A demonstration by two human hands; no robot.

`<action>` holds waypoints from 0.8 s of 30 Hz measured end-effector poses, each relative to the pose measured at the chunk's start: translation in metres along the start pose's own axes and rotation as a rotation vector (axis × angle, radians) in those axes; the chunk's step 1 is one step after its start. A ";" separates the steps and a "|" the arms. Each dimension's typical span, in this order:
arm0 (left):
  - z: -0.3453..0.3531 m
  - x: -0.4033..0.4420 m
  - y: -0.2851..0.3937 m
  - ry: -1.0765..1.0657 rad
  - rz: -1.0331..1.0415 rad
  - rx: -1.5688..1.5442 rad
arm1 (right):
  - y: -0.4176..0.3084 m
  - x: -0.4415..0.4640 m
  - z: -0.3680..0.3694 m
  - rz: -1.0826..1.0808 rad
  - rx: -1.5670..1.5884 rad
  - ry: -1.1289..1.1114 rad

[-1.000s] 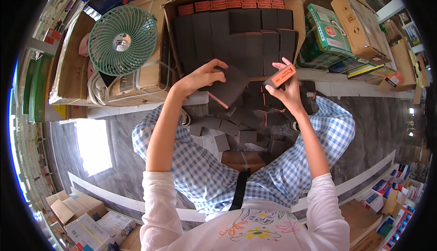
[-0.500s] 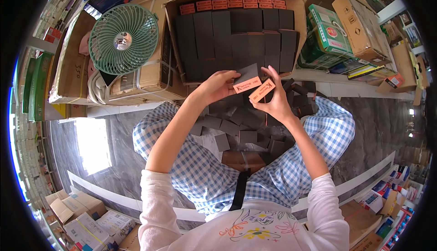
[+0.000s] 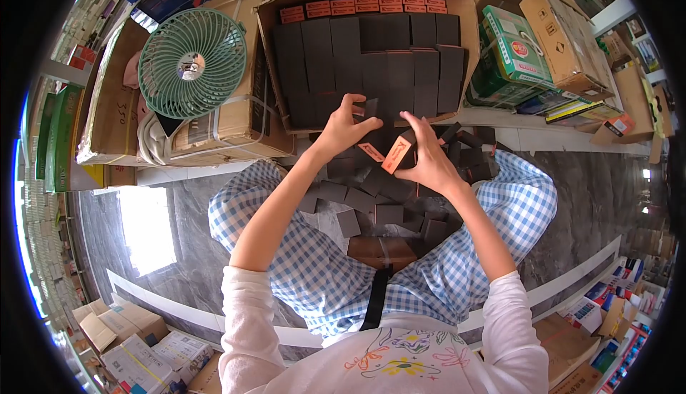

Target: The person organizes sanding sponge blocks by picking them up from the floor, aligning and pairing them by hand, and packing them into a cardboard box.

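a big brown carton (image 3: 472,40) sits in front of us, with neat rows of boxes (image 3: 386,72) inside. nearer to us lies a loose pile of dark boxes (image 3: 389,214). off to the left is a round green fan (image 3: 191,66). over the pile, our right hand (image 3: 434,161) holds a small box (image 3: 397,155), orange end facing us. our left hand (image 3: 344,128) is curved, thumb and finger apart, beside a second box (image 3: 371,152); we cannot tell if it grips that one.
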State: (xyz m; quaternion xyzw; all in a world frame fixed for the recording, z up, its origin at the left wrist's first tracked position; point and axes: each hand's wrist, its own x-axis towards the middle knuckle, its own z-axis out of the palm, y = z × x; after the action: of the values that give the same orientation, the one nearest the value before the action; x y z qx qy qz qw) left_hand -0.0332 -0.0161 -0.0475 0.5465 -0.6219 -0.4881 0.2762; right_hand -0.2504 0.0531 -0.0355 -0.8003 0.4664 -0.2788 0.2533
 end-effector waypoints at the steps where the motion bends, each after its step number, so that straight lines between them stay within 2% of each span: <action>1: 0.003 0.000 -0.001 -0.028 -0.010 -0.045 | -0.003 -0.002 0.001 0.038 0.009 -0.045; 2: 0.003 -0.001 0.000 -0.030 -0.009 -0.046 | -0.005 -0.003 0.002 0.076 0.019 -0.090; 4: -0.002 -0.008 0.021 -0.239 -0.217 -0.390 | 0.002 -0.006 0.008 0.045 0.009 -0.052; 5: -0.005 -0.008 0.020 -0.315 -0.178 -0.435 | 0.005 -0.007 0.008 0.076 0.034 -0.035; 8: -0.006 -0.009 0.023 -0.305 -0.108 -0.465 | 0.006 -0.006 0.006 0.121 0.098 0.003; 11: -0.007 -0.016 0.032 -0.407 -0.159 -0.573 | 0.005 -0.004 0.004 0.142 0.108 0.026; 13: -0.005 -0.019 0.038 -0.405 -0.142 -0.502 | 0.005 -0.003 0.005 0.152 0.080 0.031; 15: -0.003 -0.019 0.039 -0.405 -0.124 -0.429 | 0.006 -0.003 0.007 0.114 -0.150 0.063; 17: -0.002 -0.017 0.035 -0.417 -0.248 -0.376 | 0.009 -0.003 0.010 0.121 -0.150 0.079; 24: 0.005 -0.016 0.026 -0.395 -0.250 -0.369 | 0.007 -0.002 0.010 0.086 -0.133 0.070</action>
State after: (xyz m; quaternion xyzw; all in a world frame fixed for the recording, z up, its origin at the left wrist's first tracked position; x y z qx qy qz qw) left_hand -0.0448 -0.0013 -0.0226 0.4540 -0.4922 -0.7201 0.1823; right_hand -0.2487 0.0535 -0.0474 -0.7844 0.5264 -0.2638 0.1951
